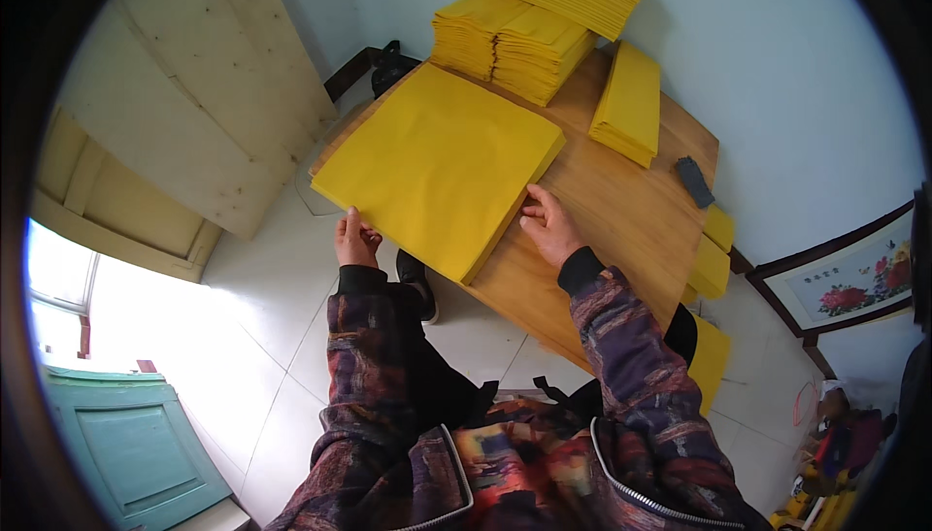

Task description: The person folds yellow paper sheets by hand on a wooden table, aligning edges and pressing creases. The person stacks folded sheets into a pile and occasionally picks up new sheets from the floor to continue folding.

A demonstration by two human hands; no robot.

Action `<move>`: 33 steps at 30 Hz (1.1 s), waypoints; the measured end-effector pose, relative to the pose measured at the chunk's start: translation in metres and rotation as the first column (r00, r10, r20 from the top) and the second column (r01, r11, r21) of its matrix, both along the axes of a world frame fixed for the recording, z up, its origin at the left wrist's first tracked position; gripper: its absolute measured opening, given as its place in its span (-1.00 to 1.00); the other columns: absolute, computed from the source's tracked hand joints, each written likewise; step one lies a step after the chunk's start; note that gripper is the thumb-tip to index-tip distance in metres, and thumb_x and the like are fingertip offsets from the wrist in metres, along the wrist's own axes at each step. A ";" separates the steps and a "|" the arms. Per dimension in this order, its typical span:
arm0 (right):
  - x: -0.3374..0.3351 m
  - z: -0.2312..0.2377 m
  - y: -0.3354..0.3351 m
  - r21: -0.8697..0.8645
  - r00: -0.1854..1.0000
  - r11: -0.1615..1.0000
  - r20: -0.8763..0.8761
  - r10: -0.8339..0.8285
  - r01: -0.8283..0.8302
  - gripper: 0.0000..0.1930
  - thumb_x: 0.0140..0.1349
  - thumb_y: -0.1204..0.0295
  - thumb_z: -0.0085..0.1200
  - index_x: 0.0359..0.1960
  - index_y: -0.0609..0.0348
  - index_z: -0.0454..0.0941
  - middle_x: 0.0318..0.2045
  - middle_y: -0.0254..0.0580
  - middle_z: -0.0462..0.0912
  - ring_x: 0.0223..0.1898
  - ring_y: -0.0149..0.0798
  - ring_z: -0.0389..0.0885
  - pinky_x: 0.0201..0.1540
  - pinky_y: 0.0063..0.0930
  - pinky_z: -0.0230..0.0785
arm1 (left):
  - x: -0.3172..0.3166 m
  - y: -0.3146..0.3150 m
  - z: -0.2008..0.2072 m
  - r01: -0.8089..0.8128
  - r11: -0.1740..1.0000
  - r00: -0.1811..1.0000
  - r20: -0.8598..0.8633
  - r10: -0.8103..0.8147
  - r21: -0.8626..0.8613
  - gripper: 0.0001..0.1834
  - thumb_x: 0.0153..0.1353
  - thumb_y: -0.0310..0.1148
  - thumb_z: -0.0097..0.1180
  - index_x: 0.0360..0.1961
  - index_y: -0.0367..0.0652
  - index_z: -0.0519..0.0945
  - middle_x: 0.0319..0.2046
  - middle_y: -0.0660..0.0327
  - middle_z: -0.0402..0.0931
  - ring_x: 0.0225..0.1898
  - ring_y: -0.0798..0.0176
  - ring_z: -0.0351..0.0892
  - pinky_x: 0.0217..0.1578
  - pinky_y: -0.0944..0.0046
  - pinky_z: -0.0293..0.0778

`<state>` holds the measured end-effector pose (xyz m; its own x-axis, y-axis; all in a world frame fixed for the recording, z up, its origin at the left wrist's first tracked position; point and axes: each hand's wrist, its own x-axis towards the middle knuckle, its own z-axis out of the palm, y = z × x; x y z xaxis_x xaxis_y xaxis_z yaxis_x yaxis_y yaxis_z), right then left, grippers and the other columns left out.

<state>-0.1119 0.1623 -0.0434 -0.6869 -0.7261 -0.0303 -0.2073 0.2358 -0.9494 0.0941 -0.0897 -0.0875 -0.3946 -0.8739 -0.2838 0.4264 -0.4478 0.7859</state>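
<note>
A thick square stack of yellow sheets, perhaps paper or felt, lies on the wooden table before me, with its near left edge past the tabletop. At that edge is my left hand; its thumb and curled fingers close on the sheets' rim. How many sheets it pinches is hidden. My right hand rests by the right side of the stack, fingertips touching the edge, thumb and fingers slightly bent and apart.
Folded yellow bundles are piled at the table's back, and a narrow yellow stack lies to their right. A dark grey block sits near the right edge. Wooden boards lean at left; a framed flower picture stands at right.
</note>
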 end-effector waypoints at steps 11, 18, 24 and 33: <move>0.005 0.008 -0.007 0.006 0.988 0.999 0.151 -0.037 0.036 -0.24 0.16 0.45 0.19 0.37 0.16 0.07 0.29 -0.01 0.21 0.20 -0.12 0.33 0.20 -0.30 0.30 | -0.005 -0.003 -0.015 -0.019 0.992 0.981 0.191 0.043 -0.125 -0.71 0.15 -0.21 0.29 -0.40 -0.09 0.42 -0.57 0.34 0.41 -0.63 0.48 0.37 -0.63 0.48 0.36; 0.063 0.066 -0.020 0.586 0.796 0.805 -0.530 0.293 0.093 0.20 -0.12 -0.10 0.37 0.46 -0.09 -0.22 0.44 0.20 -0.29 0.41 0.42 -0.26 0.38 0.22 -0.20 | -0.004 -0.003 -0.016 0.011 0.995 0.991 0.132 0.002 -0.097 -0.68 0.14 -0.20 0.32 -0.38 -0.13 0.43 -0.58 0.33 0.42 -0.67 0.47 0.38 -0.66 0.49 0.36; 0.074 0.069 -0.036 0.719 0.804 0.687 -0.468 0.366 0.106 0.26 -0.17 -0.16 0.38 0.46 -0.27 -0.30 0.45 0.14 -0.38 0.41 0.46 -0.33 0.35 0.36 -0.21 | -0.004 0.001 -0.006 0.014 0.998 0.991 0.131 -0.007 -0.057 -0.68 0.15 -0.22 0.32 -0.38 -0.14 0.42 -0.60 0.32 0.41 -0.69 0.46 0.39 -0.71 0.48 0.33; 0.073 0.057 -0.038 0.726 0.814 0.683 -0.442 0.377 0.078 0.28 -0.23 -0.18 0.39 0.47 -0.27 -0.27 0.46 0.11 -0.37 0.40 0.49 -0.33 0.32 0.43 -0.19 | 0.000 0.000 -0.008 0.060 0.997 0.987 0.152 -0.052 -0.048 -0.67 0.17 -0.19 0.30 -0.38 -0.13 0.41 -0.58 0.30 0.39 -0.66 0.45 0.39 -0.68 0.45 0.33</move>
